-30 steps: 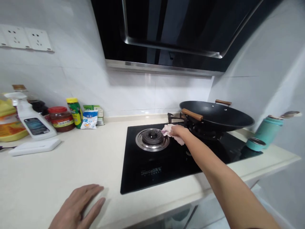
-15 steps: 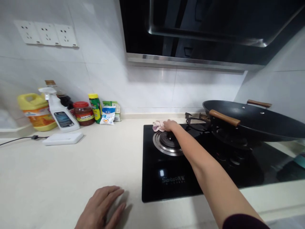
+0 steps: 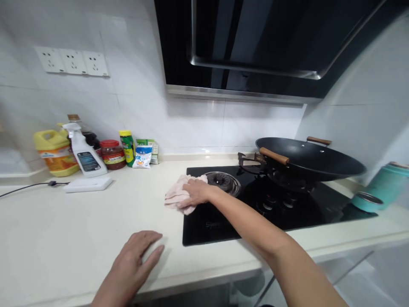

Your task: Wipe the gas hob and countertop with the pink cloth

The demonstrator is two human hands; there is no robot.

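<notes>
While right hand (image 3: 195, 192) presses cloth (image 3: 177, 197) at hob (image 3: 223, 217) edge, left hand (image 3: 136, 264) flat, released, on counter (image 3: 79, 230).

Your two hands and forearms are the only parts of your body in view. Your left hand (image 3: 136, 264) shows its back, with four fingers and the thumb all visible; it is bare, with no glove, ring, or watch. Only a short stretch of its wrist shows before the picture's near edge cuts it off. Your right hand (image 3: 195, 192) is likewise bare, with no jewellery to be seen. Your right forearm (image 3: 255, 230) is long in the picture and uncovered from the wrist back to the near edge. The fingernails are too small to describe.
</notes>
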